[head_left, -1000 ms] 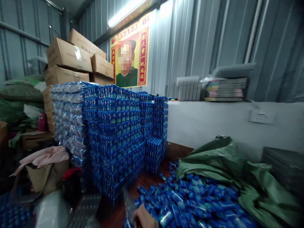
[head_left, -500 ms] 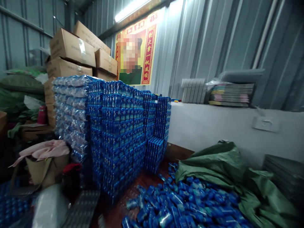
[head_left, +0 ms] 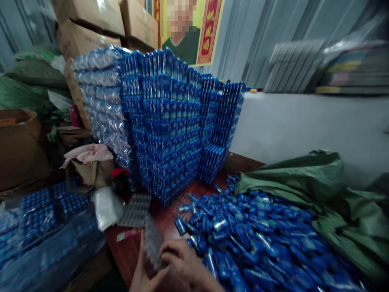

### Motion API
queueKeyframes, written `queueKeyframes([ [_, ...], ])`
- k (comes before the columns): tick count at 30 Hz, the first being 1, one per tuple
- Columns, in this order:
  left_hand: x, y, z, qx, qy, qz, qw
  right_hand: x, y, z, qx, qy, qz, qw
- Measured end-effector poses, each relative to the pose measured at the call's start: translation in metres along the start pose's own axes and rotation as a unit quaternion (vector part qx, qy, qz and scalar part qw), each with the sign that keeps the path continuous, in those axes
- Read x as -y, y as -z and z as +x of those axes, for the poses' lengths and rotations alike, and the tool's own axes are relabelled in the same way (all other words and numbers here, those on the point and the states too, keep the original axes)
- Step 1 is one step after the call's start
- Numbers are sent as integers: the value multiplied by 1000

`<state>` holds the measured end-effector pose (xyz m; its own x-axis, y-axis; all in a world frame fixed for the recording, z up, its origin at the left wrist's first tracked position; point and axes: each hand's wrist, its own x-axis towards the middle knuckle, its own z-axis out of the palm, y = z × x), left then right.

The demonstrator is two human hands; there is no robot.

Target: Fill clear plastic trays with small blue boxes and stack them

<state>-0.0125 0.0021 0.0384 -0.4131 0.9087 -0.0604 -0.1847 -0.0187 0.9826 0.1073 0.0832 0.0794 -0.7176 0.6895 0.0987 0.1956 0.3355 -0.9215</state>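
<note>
Lower centre of the frame: left hand clamped on the near end of a clear tray, which is tilted and blurred. Right hand at the tray's right edge, fingers curled; cannot tell whether they grip anything. Loose blue bottles heaped across lower right, near the right hand, green sheet behind them. Grey trays lie just beyond the clear tray. Tall blue stack, upper centre.
</note>
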Motion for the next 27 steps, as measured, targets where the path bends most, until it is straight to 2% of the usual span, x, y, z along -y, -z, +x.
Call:
queueKeyframes([
  [3, 1, 5, 4, -29, 24, -25, 999, 8, 5, 6, -53, 101, -94, 989],
  [5, 3, 9, 6, -50, 20, -25, 998, 3, 16, 12, -125, 157, -189, 961],
  [6, 5, 11, 7, -61, 17, -21, 998, -2, 22, 16, -171, 176, -245, 938],
  [8, 8, 14, 9, -82, 17, -13, 996, -13, 37, 24, -244, 183, -356, 883],
  [9, 9, 14, 10, -86, 22, -11, 996, -19, 44, 28, -257, 170, -402, 862],
  [11, 11, 12, 10, -75, 29, -15, 997, -26, 52, 33, -246, 131, -450, 848],
  [12, 11, 9, 9, -63, 33, -20, 997, -27, 52, 33, -232, 116, -446, 857],
  [14, 11, 2, 7, -40, 40, -34, 998, -24, 44, 27, -188, 103, -368, 905],
  [16, 11, -7, 4, -28, 45, -44, 998, -16, 29, 16, -103, 90, -216, 967],
  [18, 10, -13, 3, -17, 39, -40, 998, -7, 13, 4, -25, 53, -61, 996],
  [20, 11, -16, 2, 1, 31, -28, 999, -1, 2, -5, -6, -11, 50, 999],
  [23, 11, -15, 0, 41, 46, -39, 997, -3, 0, -9, -9, -91, 170, 981],
  [27, 10, -10, -3, 91, 77, -82, 990, -8, 9, -9, 41, -105, 234, 966],
])
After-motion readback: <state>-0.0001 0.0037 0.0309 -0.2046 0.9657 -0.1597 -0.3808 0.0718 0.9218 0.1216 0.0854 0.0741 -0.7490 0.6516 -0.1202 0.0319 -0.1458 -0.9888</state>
